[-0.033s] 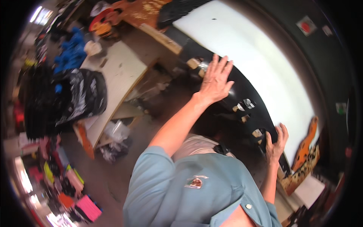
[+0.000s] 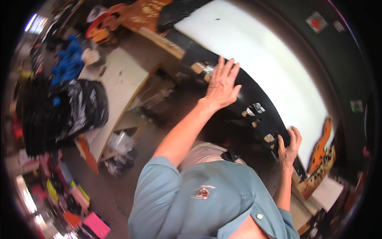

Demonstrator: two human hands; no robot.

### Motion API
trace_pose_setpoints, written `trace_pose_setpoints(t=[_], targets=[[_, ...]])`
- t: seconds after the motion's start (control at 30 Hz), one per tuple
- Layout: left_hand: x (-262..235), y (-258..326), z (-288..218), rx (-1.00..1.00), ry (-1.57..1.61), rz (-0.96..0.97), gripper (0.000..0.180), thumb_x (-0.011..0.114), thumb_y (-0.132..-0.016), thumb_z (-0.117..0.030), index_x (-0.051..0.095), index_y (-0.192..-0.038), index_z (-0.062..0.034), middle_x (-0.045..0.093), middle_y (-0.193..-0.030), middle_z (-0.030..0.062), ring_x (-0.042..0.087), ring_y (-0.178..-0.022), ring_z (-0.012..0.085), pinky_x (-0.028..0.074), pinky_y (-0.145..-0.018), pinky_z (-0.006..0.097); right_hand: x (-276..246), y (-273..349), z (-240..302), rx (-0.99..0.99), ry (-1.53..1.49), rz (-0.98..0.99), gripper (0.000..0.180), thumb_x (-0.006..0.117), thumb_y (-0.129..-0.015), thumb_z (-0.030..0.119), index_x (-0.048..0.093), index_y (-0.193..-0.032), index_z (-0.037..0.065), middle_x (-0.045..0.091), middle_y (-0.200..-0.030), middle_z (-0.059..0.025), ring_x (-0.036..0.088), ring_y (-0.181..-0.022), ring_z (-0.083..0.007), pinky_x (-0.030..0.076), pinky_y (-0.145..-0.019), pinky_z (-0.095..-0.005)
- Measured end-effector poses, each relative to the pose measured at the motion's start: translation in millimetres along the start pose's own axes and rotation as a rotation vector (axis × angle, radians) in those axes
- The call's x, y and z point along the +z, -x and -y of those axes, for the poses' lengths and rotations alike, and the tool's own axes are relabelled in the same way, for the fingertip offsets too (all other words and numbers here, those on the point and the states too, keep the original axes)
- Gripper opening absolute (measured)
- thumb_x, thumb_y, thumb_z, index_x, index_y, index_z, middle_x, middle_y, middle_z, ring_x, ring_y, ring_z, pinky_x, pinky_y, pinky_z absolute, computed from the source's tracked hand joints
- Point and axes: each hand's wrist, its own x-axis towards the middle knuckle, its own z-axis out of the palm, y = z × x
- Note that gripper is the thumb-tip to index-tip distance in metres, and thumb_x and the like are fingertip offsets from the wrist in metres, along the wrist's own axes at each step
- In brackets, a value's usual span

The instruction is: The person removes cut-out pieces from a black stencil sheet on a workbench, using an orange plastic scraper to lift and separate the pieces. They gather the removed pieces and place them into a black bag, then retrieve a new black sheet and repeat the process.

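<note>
My left hand [image 2: 222,87] lies over the black front panel [image 2: 254,89] of a long, white, bright surface [image 2: 266,59], fingers stretched and spread, tips at the white edge. Farther right, my right hand [image 2: 289,149] is at the same edge, thumb and fingers apart and slightly bent, with nothing visible between them. Cut-outs in the black panel, between and beside the hands, show bits of silvery and tan material [image 2: 258,107]. An orange piece with dark spots [image 2: 320,147] rests on the right end of the white surface.
To the left, a large black plastic bag [image 2: 85,101] sits by a pale tabletop [image 2: 129,69]. Blue bundled material [image 2: 69,59] lies behind it. Clear plastic bags [image 2: 121,143] are under that table. A spotted board [image 2: 318,173] and white sheet [image 2: 327,193] are at the right end.
The whole view has shifted slightly, so everything sits a little more to the left. Both hands keep their places on the panel edge.
</note>
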Motion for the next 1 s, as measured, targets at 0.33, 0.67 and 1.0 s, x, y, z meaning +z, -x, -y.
trace_pose_setpoints(t=[0.33,0.67,1.0], targets=[[-49,-24,70,0.325,-0.145,0.166,0.055,0.058,-0.099,-0.022,0.053,-0.148,0.0029,0.048,-0.153,0.0242,0.037,-0.149,0.0537,0.03,-0.125,0.064,-10,7,64,0.215,0.235,-0.003,0.024,0.078,-0.09,0.007,0.071,-0.112,0.003,0.064,-0.098,-0.0174,0.067,-0.091,-0.0402,0.054,-0.08,-0.0465],[-106,-20,96,0.542,-0.077,0.207,0.025,0.083,-0.091,-0.017,0.071,-0.109,-0.0051,0.07,-0.11,0.0122,0.065,-0.108,0.0337,0.052,-0.093,0.045,16,122,137,0.376,0.007,-0.014,0.011,0.075,-0.091,0.002,0.071,-0.101,0.005,0.067,-0.089,-0.0141,0.069,-0.081,-0.0373,0.056,-0.07,-0.0437],[-70,129,98,0.576,-0.021,0.364,0.012,0.075,-0.097,-0.004,0.066,-0.105,-0.0053,0.072,-0.098,0.0096,0.067,-0.092,0.0285,0.047,-0.087,0.04,40,306,188,0.506,-0.15,0.014,0.019,0.076,-0.081,-0.001,0.069,-0.098,0.002,0.064,-0.084,-0.0135,0.067,-0.08,-0.0353,0.056,-0.068,-0.0452]])
